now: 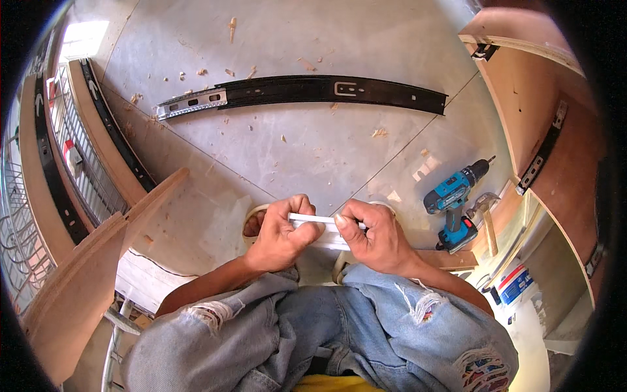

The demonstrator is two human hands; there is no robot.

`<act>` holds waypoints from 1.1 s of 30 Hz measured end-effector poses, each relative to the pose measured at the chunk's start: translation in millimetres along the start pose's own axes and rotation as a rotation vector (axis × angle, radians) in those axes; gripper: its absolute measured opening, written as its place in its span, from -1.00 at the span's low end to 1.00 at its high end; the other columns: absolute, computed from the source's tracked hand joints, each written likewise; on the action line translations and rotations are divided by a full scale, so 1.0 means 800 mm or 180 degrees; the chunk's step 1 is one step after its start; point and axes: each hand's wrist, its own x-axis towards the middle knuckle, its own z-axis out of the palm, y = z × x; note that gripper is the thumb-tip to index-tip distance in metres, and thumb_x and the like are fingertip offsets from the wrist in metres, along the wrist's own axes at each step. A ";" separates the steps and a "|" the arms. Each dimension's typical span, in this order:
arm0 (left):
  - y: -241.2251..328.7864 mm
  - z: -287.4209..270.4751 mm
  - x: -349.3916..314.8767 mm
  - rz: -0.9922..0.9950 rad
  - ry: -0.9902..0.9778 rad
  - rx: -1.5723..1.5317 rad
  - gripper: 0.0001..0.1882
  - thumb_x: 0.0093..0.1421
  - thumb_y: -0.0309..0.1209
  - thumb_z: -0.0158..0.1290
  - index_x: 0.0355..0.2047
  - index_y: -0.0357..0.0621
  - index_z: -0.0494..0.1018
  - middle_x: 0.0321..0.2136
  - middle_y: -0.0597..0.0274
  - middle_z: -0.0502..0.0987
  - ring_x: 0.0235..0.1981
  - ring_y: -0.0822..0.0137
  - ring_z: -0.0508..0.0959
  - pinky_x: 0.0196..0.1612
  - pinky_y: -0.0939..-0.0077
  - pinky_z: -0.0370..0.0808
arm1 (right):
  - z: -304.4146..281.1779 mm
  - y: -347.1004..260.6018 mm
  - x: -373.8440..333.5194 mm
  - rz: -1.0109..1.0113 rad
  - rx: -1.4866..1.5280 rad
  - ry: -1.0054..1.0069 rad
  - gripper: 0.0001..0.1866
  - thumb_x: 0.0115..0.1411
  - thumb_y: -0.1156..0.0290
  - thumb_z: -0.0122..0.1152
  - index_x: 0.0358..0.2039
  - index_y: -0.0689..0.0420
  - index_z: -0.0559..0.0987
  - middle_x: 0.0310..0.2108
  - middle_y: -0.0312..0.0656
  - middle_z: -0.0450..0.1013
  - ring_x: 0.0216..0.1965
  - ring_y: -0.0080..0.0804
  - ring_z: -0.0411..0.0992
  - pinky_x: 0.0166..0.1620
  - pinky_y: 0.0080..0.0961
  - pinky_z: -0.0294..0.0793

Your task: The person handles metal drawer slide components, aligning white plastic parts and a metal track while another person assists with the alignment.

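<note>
L hand [281, 228] & R hand [379, 238] both on one white piece [330, 240], approx. horiz., held above floor [313, 150] betw. the feet, in front of the knees. Piece narrow, w/ at least two layers or edges visible; exact kind can't be told.

L fingers: curled, thumb bent toward R, pinching L end of piece betw. thumb & curled index. R fingers: curled likewise, thumb tip on upper edge, pinching R end. Undersides of both grips hidden; lower fingertips can't be told.

Floor: tiled, diag. joints running in toward hands from both sides. Black drawer slide [281, 91] lies flat beyond the hands, w/ silver section out at L end; its two ends lie at or near the diag. joints. Wood shavings scattered approx. all round it.

R edge of floor: blue/black cordless drill [457, 193], bit pointing up & away; hammer [484, 202] just beside. Cabinet [506, 111] along same edge, short slide [543, 147] on inner panel. Red/white/blue pkg. [516, 284] nearer the person.

L edge: wire baskets [78, 153] w/ wood sides, black slides [117, 124] along these.
</note>
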 end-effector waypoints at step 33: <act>-0.016 -0.001 0.009 -0.0488 -0.0020 -0.0372 -0.81 0.10 -0.47 0.11 -0.50 -0.23 0.30 -0.56 0.31 0.41 -0.55 0.56 0.42 -0.59 0.63 0.34 | 0.016 0.023 0.018 0.0276 0.0086 0.0065 -0.52 0.29 0.00 0.07 -0.52 0.19 0.41 -0.70 -0.06 0.32 -0.67 -0.18 0.33 -0.52 -0.28 0.29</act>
